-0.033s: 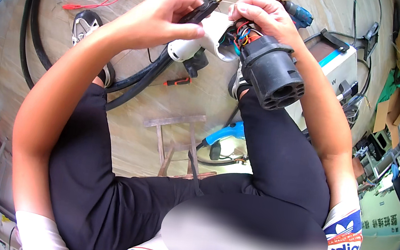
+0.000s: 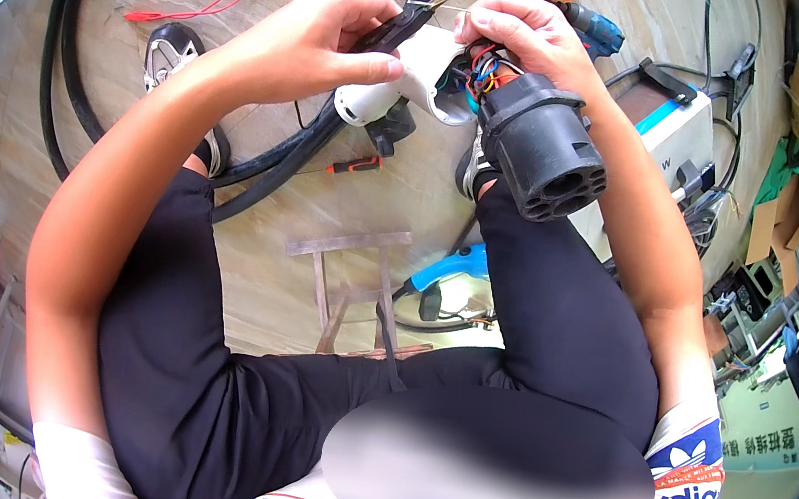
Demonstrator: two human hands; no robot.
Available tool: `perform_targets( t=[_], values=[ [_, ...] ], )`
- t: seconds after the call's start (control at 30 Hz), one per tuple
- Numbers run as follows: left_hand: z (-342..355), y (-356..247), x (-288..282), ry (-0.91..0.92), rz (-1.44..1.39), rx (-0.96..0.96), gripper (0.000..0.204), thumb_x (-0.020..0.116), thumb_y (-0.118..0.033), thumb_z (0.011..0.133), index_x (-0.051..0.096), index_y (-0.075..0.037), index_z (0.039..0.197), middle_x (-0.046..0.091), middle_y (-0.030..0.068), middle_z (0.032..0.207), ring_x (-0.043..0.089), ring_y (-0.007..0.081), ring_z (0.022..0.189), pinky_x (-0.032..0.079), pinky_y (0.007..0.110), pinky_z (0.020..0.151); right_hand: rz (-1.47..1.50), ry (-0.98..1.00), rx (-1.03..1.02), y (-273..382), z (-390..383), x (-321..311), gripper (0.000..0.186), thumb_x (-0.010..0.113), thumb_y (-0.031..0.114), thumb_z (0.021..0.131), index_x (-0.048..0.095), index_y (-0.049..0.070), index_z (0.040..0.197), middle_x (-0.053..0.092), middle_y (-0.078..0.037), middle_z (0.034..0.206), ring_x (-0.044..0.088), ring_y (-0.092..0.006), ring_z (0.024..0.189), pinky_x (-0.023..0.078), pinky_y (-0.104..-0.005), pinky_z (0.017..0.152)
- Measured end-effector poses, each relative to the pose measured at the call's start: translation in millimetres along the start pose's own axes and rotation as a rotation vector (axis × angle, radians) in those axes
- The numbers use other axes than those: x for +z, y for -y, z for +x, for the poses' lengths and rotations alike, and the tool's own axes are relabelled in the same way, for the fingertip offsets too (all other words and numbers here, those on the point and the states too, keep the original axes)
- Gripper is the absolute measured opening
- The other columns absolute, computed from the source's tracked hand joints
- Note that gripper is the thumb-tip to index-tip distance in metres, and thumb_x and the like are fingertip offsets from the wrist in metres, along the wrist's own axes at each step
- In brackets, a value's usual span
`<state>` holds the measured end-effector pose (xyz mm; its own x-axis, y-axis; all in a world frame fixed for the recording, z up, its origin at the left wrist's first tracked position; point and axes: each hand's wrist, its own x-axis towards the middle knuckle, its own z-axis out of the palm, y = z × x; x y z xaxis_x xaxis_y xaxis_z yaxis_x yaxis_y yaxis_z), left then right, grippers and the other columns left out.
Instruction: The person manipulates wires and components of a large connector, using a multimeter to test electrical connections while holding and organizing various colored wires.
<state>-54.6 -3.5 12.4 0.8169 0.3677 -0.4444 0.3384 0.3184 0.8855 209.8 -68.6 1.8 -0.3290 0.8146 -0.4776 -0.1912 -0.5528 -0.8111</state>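
Housing [image 2: 426, 63] (white, open-ended): coloured wires [image 2: 488, 71] partly inside, black connector [image 2: 542, 145] beside.

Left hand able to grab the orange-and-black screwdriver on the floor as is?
Probably not: the left hand is occupied with a black hand tool. Nothing covers the screwdriver handle in this view, so the way itself looks open.

Toward 11 o'clock, the left hand [image 2: 341, 40] is gripping a black plier-like tool [image 2: 395, 31], while at 1 o'clock the right hand [image 2: 528, 36] is pinching a thin pale wire [image 2: 458, 9]. A white housing [image 2: 427, 73] is sitting at 12 o'clock; between 1 and 2, a black round connector [image 2: 543, 152] is trailing coloured wires [image 2: 489, 68]. A screwdriver [image 2: 355, 165] is lying toward 11, and thick black cables [image 2: 57, 33] are curving at 10.
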Motion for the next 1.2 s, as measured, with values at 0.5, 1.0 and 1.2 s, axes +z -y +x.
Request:
perform_targets(
  t=[0.5, 1.0, 1.2],
  values=[
    [-32, 155, -80, -0.304, 0.932, -0.319, 0.054, 0.074, -0.033, 0.084, 0.056, 0.002, 0.122, 0.07, 0.0257, 0.096, 0.069, 0.0421, 0.095, 0.054, 0.048, 0.086, -0.091, 0.044, 0.023, 4, 1, 3, 0.019, 0.067, 0.024, 0.097, 0.072, 0.006, 0.1, 0.067, 0.002, 0.091, 0.058, -0.005, 0.081, 0.05, -0.0239, 0.075],
    [11, -54, 5, -0.268, 0.65, 0.391, 0.011, 0.071, -0.007, 0.082, 0.071, 0.0, 0.091, 0.066, 0.0168, 0.079, 0.066, 0.0324, 0.072, 0.052, 0.039, 0.065, -0.268, 0.111, 0.096, 16, -3, 1, 0.02, 0.064, 0.022, 0.1, 0.071, 0.004, 0.103, 0.068, 0.001, 0.095, 0.058, -0.007, 0.09, 0.047, -0.0244, 0.085],
    [5, -47, 8, -0.3, 0.568, 0.239, 0.011, 0.07, -0.008, 0.085, 0.071, 0.0, 0.092, 0.067, 0.0134, 0.074, 0.064, 0.0222, 0.066, 0.051, 0.034, 0.062, -0.16, 0.038, -0.031, 7, -7, 1, 0.023, 0.063, 0.017, 0.1, 0.069, -0.001, 0.111, 0.072, -0.006, 0.103, 0.064, -0.0109, 0.1, 0.05, -0.0275, 0.094]
  ],
)
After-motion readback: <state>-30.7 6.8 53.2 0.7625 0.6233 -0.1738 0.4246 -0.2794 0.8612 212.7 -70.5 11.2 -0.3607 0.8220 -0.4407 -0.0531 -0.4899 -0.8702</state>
